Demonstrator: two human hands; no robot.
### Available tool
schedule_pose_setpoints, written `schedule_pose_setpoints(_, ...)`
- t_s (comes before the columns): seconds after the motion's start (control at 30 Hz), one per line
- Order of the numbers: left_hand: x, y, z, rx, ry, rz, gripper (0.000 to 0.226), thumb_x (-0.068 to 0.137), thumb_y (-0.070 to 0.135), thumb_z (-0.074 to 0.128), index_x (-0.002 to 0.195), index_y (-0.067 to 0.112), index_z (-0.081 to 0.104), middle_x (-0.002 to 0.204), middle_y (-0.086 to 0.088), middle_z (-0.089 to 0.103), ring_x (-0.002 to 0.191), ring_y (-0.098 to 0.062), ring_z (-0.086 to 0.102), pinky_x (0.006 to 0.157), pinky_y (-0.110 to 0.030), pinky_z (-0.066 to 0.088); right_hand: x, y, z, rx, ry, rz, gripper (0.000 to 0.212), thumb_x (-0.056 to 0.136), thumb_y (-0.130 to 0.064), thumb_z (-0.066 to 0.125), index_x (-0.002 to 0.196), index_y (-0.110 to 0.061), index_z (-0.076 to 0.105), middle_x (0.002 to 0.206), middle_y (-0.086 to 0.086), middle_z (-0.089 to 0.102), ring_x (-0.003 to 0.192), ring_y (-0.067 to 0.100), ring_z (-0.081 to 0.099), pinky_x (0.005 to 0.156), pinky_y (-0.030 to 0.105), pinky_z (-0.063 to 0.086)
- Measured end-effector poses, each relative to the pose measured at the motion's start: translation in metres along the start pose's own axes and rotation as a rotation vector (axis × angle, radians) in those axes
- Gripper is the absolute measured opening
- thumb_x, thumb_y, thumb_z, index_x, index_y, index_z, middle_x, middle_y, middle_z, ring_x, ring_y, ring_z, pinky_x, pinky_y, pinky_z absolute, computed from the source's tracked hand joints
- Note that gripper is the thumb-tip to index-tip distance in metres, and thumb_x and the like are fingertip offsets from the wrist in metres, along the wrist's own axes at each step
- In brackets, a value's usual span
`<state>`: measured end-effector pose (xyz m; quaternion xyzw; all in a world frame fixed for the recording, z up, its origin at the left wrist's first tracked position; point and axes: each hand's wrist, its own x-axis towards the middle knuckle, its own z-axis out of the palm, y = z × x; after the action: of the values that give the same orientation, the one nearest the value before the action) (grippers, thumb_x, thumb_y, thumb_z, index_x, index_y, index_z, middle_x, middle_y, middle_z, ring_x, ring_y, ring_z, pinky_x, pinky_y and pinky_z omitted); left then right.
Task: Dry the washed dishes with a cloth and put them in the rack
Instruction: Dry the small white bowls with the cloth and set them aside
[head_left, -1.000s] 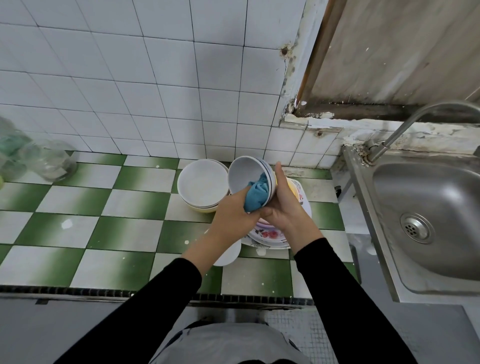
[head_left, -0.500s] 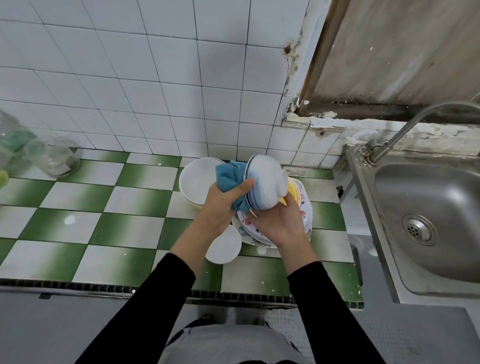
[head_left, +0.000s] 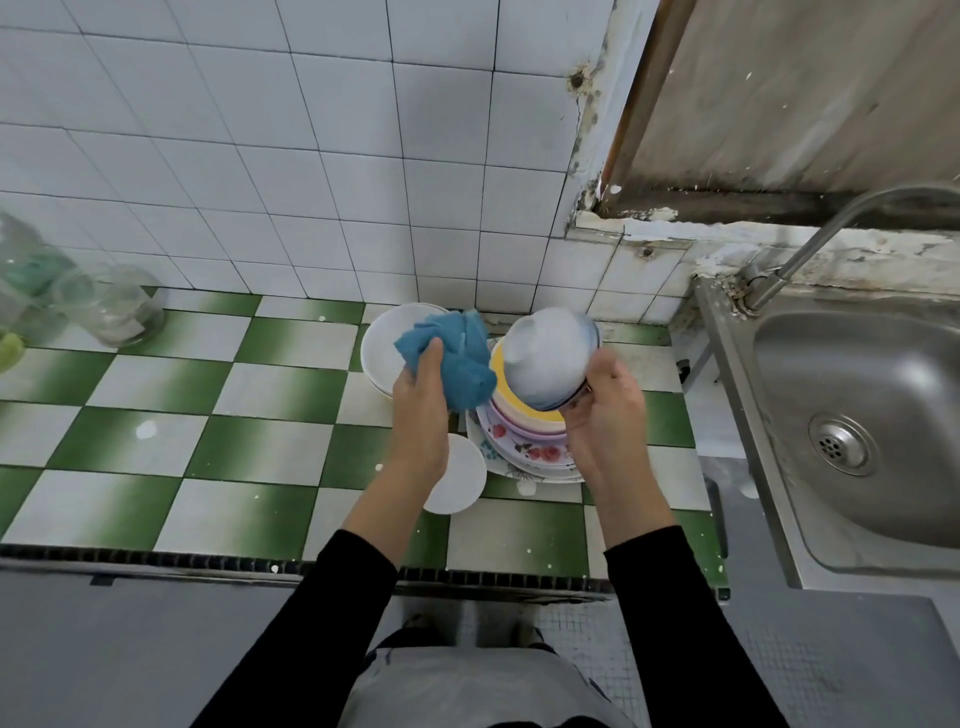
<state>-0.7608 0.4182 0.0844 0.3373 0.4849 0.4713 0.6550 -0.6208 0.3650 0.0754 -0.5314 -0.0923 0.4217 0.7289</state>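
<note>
Bowl (head_left: 545, 358) upside down, gripped at near rim by right hand (head_left: 605, 415), directly over plate stack (head_left: 524, 447) on counter (head_left: 270, 447) centre. Left hand (head_left: 421, 400) bunched round blue cloth (head_left: 457, 358), just left of bowl. Likely risk: damp rim slipping from one-handed hold during wiping, dropping onto plates, chipping both. Rack not in view, so drop-off spot unknown.

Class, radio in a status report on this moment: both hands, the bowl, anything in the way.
Right hand holds white bowl, base up, over plate stack. Left hand grips blue cloth beside it. No rack in view.
</note>
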Motion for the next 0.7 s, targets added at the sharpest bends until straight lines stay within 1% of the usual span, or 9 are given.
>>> schedule_pose_setpoints(0.1, -0.011, 0.000, 0.010, 0.272, -0.175, 0.292, 0.013, 0.103, 0.031, 0.044, 0.114, 0.033, 0.052, 0.107, 0.010, 0.061, 0.093, 0.006, 0.060, 0.081, -0.017, 0.051, -0.010, 0.006, 0.008, -0.482, -0.058, -0.210, 0.032, 0.107, -0.022, 0.044, 0.079, -0.026, 0.058, 0.077, 0.001, 0.051, 0.073, 0.017, 0.046, 0.066, 0.033, 0.039)
schedule_pose_setpoints(0.2, -0.011, -0.017, 0.020, 0.646, -0.464, 0.626, 0.038, 0.102, 0.031, 0.041, 0.140, 0.031, 0.041, 0.148, 0.012, 0.043, 0.138, -0.007, 0.037, 0.115, -0.031, 0.032, -0.020, 0.004, 0.022, -0.510, -0.139, -0.258, 0.025, 0.104, -0.005, 0.046, 0.089, -0.020, 0.060, 0.080, -0.005, 0.063, 0.066, -0.002, 0.058, 0.064, 0.015, 0.049)
schedule_pose_setpoints(0.27, -0.001, -0.020, 0.024, 0.775, -0.490, 0.757, 0.046, 0.100, 0.032, 0.037, 0.146, 0.033, 0.032, 0.154, 0.017, 0.031, 0.147, -0.011, 0.021, 0.122, -0.034, 0.018, -0.020, -0.002, 0.023, -0.532, -0.163, -0.267, 0.023, 0.103, -0.001, 0.047, 0.092, -0.014, 0.062, 0.082, -0.006, 0.065, 0.068, -0.006, 0.059, 0.068, 0.010, 0.049)
schedule_pose_setpoints(0.37, 0.013, -0.008, 0.028, 0.679, -0.448, 0.584, 0.032, 0.104, 0.030, 0.041, 0.134, 0.021, 0.050, 0.124, 0.004, 0.059, 0.114, 0.001, 0.052, 0.098, -0.028, 0.044, -0.020, -0.007, 0.018, -0.598, -0.169, -0.320, 0.024, 0.105, -0.009, 0.046, 0.093, -0.001, 0.065, 0.081, 0.014, 0.063, 0.075, 0.014, 0.054, 0.070, 0.027, 0.047)
schedule_pose_setpoints(0.43, 0.017, 0.000, 0.031, 0.620, -0.362, 0.458, 0.022, 0.104, 0.028, 0.042, 0.118, 0.018, 0.056, 0.097, 0.003, 0.062, 0.087, 0.001, 0.056, 0.079, -0.025, 0.044, -0.021, -0.008, 0.018, -0.598, -0.138, -0.325, 0.028, 0.107, -0.013, 0.045, 0.097, 0.003, 0.066, 0.087, 0.024, 0.064, 0.077, 0.021, 0.053, 0.072, 0.033, 0.047)
schedule_pose_setpoints(0.53, 0.006, -0.002, 0.032, 0.670, -0.386, 0.632, 0.033, 0.102, 0.026, 0.042, 0.134, 0.018, 0.050, 0.129, -0.001, 0.058, 0.119, -0.013, 0.053, 0.101, -0.033, 0.044, -0.020, -0.011, 0.022, -0.566, -0.087, -0.297, 0.029, 0.107, -0.013, 0.045, 0.088, -0.012, 0.067, 0.081, 0.006, 0.065, 0.078, 0.016, 0.056, 0.076, 0.033, 0.048)
schedule_pose_setpoints(0.6, 0.001, -0.014, 0.028, 0.781, -0.483, 0.779, 0.046, 0.101, 0.026, 0.041, 0.147, 0.026, 0.036, 0.152, 0.010, 0.036, 0.144, -0.014, 0.029, 0.118, -0.037, 0.028, -0.017, -0.016, 0.024, -0.507, -0.085, -0.291, 0.033, 0.106, -0.010, 0.044, 0.085, -0.023, 0.065, 0.084, -0.003, 0.067, 0.081, 0.011, 0.060, 0.079, 0.027, 0.052)
schedule_pose_setpoints(0.63, 0.002, -0.017, 0.026, 0.800, -0.510, 0.792, 0.048, 0.102, 0.025, 0.041, 0.149, 0.027, 0.032, 0.154, 0.012, 0.032, 0.146, -0.012, 0.024, 0.120, -0.038, 0.025, -0.016, -0.017, 0.024, -0.504, -0.092, -0.296, 0.033, 0.106, -0.009, 0.044, 0.086, -0.024, 0.065, 0.086, -0.004, 0.068, 0.082, 0.010, 0.061, 0.079, 0.025, 0.052)
schedule_pose_setpoints(0.7, 0.007, -0.012, 0.027, 0.715, -0.477, 0.697, 0.041, 0.103, 0.025, 0.042, 0.144, 0.024, 0.041, 0.145, 0.004, 0.046, 0.133, -0.009, 0.043, 0.109, -0.035, 0.040, -0.016, -0.017, 0.024, -0.556, -0.102, -0.322, 0.031, 0.106, -0.010, 0.044, 0.083, -0.020, 0.063, 0.081, -0.001, 0.064, 0.076, 0.012, 0.056, 0.074, 0.027, 0.048)
